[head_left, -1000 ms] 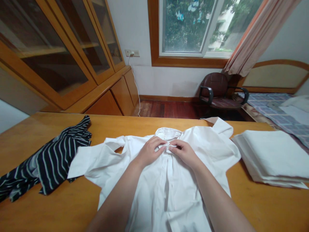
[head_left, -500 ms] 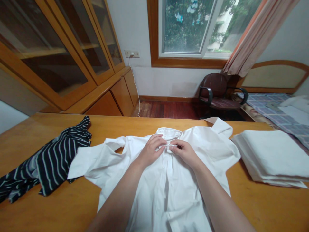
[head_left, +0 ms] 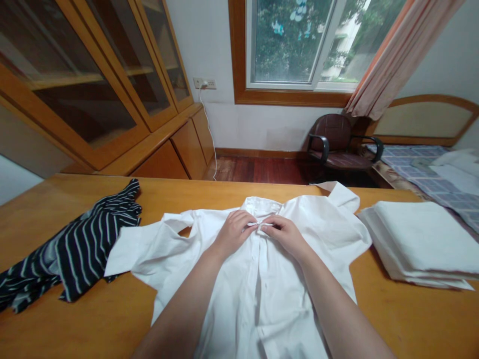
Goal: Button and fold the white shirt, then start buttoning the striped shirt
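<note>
A white button-up shirt (head_left: 224, 294) lies spread on the wooden table (head_left: 93, 334), its collar toward the far edge and its sleeves out to both sides. Just below the collar, my left hand (head_left: 234, 232) pinches the edge of the front opening. My right hand (head_left: 284, 233) grips the other front edge between thumb and fingers, almost touching the left. Whatever small part sits between the fingertips, such as a button, is hidden. Below the hands the two front edges lie slightly apart, with a dark gap between them.
A crumpled black-and-white striped garment (head_left: 86, 244) lies at the left, touching the shirt's sleeve. At the right is a stack of folded white cloth (head_left: 426, 239). Beyond the table stand a brown armchair (head_left: 333, 139), a bed (head_left: 419, 159) and a glass-fronted cabinet (head_left: 164, 144).
Both hands stay at the collar with only slight finger movement. The fabric between the fingertips has shifted a little. The rest looks the same.
</note>
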`<state>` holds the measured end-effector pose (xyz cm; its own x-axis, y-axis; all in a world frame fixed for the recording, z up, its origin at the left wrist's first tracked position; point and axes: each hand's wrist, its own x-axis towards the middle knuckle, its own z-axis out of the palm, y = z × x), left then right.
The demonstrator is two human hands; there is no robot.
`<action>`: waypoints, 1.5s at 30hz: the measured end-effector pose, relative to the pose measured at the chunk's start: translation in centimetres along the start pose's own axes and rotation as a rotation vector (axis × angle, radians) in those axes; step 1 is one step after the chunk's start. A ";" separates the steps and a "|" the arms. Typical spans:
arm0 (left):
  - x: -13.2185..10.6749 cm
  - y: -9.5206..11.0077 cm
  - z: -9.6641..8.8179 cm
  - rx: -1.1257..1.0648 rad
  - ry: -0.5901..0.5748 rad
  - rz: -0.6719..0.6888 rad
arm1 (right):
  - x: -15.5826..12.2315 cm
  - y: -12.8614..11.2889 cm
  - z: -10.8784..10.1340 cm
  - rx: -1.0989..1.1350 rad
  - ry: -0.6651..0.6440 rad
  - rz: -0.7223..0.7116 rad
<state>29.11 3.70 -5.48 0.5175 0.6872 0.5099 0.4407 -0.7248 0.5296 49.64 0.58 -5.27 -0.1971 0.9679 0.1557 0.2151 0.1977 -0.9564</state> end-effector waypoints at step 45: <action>-0.2 -0.5 0.0 0.011 0.024 -0.034 | -0.2 0.6 0.1 -0.030 0.119 0.064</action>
<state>28.81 3.88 -5.86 0.4844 0.7123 0.5079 0.4654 -0.7014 0.5398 49.68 0.47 -5.91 -0.0678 0.9899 0.1245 0.2528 0.1377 -0.9577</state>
